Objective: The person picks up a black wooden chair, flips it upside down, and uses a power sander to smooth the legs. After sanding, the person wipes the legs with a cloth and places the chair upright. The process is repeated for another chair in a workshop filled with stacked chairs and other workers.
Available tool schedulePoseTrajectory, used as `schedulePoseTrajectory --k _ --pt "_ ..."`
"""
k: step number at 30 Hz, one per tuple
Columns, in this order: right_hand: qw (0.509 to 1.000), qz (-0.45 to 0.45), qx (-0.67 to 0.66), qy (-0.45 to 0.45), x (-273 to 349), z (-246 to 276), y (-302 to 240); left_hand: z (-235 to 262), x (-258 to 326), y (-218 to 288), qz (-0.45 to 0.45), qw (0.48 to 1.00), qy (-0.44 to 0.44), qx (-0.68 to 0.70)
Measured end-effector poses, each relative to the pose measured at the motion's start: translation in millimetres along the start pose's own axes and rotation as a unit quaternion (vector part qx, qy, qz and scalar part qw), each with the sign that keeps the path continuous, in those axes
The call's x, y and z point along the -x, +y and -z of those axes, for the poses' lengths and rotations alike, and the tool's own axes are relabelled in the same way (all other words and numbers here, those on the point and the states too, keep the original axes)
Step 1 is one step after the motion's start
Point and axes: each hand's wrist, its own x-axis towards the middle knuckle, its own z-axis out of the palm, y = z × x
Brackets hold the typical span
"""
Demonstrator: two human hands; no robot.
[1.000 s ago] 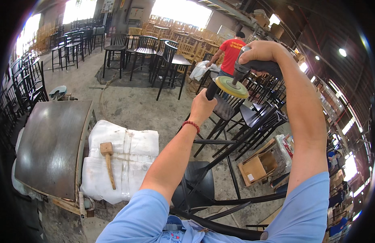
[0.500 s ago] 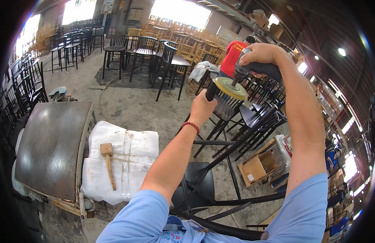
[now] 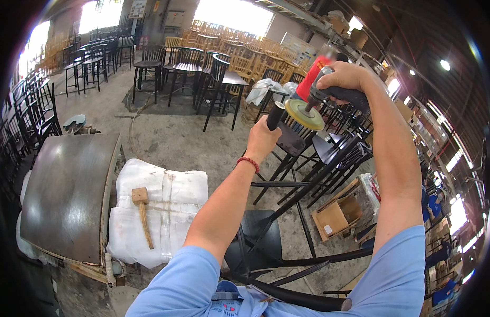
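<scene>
My left hand (image 3: 263, 140) is closed around a leg of a black chair (image 3: 263, 240), just under the leg's end. That chair is tilted in front of me, its seat low and its legs pointing up and away. A lighter patch shows on the leg's end face. Up to the right, my right hand (image 3: 344, 78) grips a disc sander (image 3: 320, 91), thumb on top and the other fingers partly hidden. Its yellowish round pad (image 3: 304, 114) hangs beside the leg's end, with a small gap between them.
To the left, a wooden mallet (image 3: 141, 211) lies on a white wrapped pad (image 3: 176, 185), beside a dark curved panel (image 3: 70, 195). Black chairs (image 3: 189, 66) stand ahead, with unpainted wooden ones behind. A person in red (image 3: 308, 82) is beyond the sander. A cardboard box (image 3: 335, 219) sits at right.
The leg's end has swung slightly left and away from the sander's pad, so its end face now shows. The person in red has shifted right, more behind my right hand.
</scene>
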Motion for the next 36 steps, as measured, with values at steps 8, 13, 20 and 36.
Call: schedulePoseTrajectory --k 8,13,20,36 --pt "1.000 0.014 0.003 0.010 -2 -5 -4 -1 -2 -2 0.005 1.000 0.001 0.002" --pt "1.000 0.002 -0.010 0.004 1 -2 -10 3 -2 -2 0.019 0.999 -0.003 -0.027" --pt "1.000 0.003 -0.011 0.008 -8 -1 -7 4 -1 -3 0.006 1.000 0.003 -0.006" --pt "0.957 -0.042 -0.011 0.287 185 71 147 -10 -12 -24 -0.050 0.999 0.007 -0.005"
